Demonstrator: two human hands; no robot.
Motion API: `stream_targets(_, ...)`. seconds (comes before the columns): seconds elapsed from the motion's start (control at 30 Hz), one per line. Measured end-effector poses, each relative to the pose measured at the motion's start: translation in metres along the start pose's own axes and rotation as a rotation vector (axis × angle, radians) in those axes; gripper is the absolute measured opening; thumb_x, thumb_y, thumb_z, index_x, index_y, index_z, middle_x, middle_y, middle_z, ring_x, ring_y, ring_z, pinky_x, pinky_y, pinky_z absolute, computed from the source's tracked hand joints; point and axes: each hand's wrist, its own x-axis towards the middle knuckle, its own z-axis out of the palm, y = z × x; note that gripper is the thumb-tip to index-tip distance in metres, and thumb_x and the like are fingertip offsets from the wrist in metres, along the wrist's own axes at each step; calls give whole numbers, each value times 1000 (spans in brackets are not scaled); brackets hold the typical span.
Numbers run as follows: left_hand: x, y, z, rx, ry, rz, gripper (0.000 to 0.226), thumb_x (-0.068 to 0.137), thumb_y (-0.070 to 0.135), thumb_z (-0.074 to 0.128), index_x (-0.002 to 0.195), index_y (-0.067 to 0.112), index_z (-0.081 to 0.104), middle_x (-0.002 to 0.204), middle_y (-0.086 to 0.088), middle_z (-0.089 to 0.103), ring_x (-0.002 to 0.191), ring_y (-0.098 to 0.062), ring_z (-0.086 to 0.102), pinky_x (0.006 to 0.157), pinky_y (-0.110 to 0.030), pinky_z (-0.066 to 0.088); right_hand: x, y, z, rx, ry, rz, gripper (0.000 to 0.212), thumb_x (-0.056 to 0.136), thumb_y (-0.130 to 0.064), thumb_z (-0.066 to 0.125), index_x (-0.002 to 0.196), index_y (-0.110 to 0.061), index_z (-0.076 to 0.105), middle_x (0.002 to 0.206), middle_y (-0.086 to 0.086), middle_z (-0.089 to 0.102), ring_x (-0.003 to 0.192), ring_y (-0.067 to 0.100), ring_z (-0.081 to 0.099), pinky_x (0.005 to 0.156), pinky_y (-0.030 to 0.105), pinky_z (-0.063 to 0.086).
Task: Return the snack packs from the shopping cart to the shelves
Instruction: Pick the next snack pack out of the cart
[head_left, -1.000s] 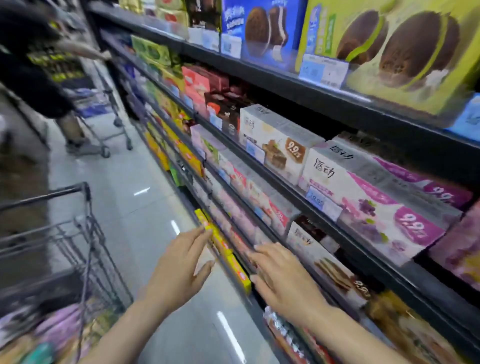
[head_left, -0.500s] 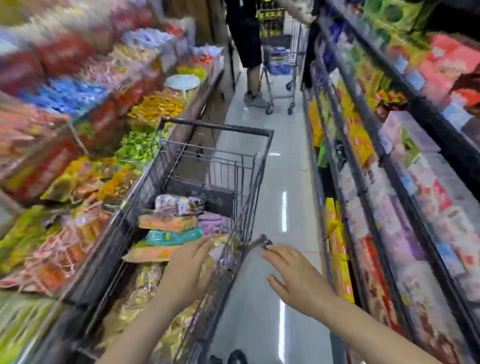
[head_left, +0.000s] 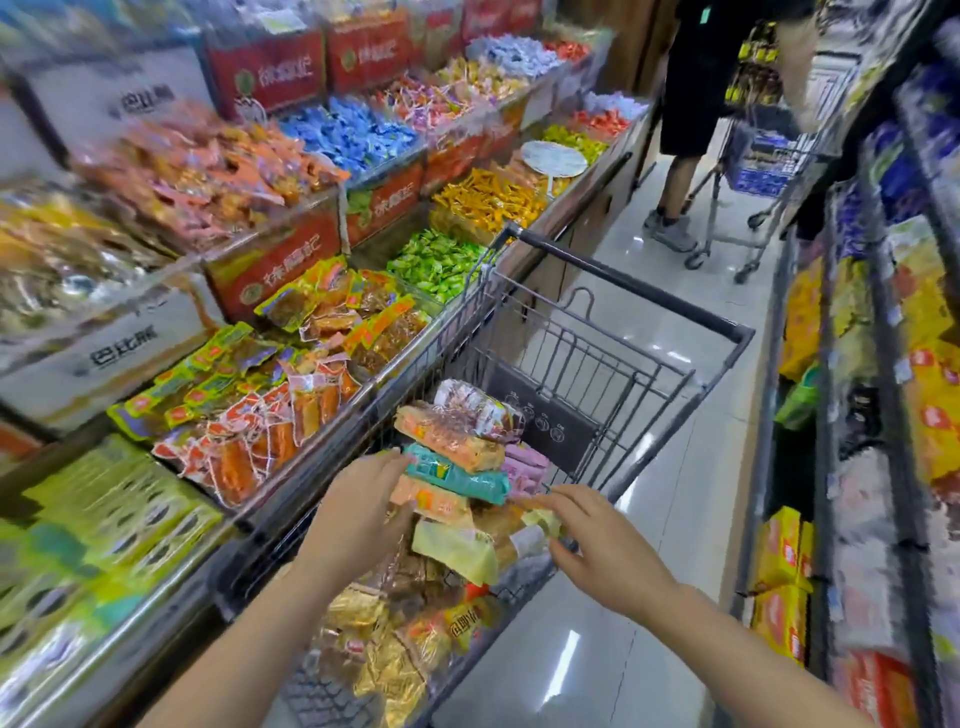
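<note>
- Head view: shopping cart is standing in the aisle, its left side running along the candy display, its handle at the far end.
- Snack packs are lying heaped inside the cart basket, filling the near half up to the rim; a teal pack is sitting near the top of the heap, an orange pack lying on it, a pale yellow pack lying lower toward the near right rim.
- Left hand is reaching over the cart's left rim, fingers extended and loosely spread, fingertips at the left end of the teal pack; actual contact cannot be resolved. Nothing gripped.
- Right hand is hovering at the cart's right rim, fingers partly bent, thumb and forefinger close to a small pale wrapper on the heap; whether it is pinching the wrapper cannot be told.
- Shelves are lining the right side of the aisle, stocked with boxes, heavily blurred.
- Another person is standing farther down the aisle beside a second cart.
</note>
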Motion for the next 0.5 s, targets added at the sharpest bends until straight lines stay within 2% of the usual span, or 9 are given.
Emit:
stream_targets(0.2, 57, -14, 8, 26, -41, -107, 59, 93, 33, 60, 146, 16, 40, 146, -2, 45, 135, -22, 40, 111, -37, 33, 72, 40, -9, 0, -48, -33, 42, 95, -28, 54, 135, -18, 49, 132, -2, 50, 126, 16, 40, 106, 21, 27)
stream_targets(0.27, 81, -15, 14, 28, -28, -147, 59, 93, 35, 60, 145, 15, 42, 145, -2, 47, 134, -22, 42, 110, -37, 34, 100, 61, -9, 0, -75, -30, 43, 95, -30, 54, 136, -19, 49, 133, -3, 49, 127, 16, 40, 109, 25, 30)
stream_targets(0.4, 124, -13, 30, 33, -103, -225, 56, 93, 33, 60, 143, 14, 43, 139, -5, 51, 128, -24, 47, 106, -37, 39, 153, 101, -9, 20, -168, -34, 43, 95, -29, 52, 137, -23, 45, 135, -8, 45, 129, 11, 36, 104, 18, 25)
stream_targets(0.5, 151, -14, 46, 38, -171, -271, 55, 90, 30, 64, 140, 13, 46, 134, -6, 54, 122, -27, 52, 101, -39, 43, 189, 124, -4, 22, -249, -61, 43, 93, -25, 55, 136, -18, 48, 132, -3, 49, 127, 16, 40, 102, 17, 25)
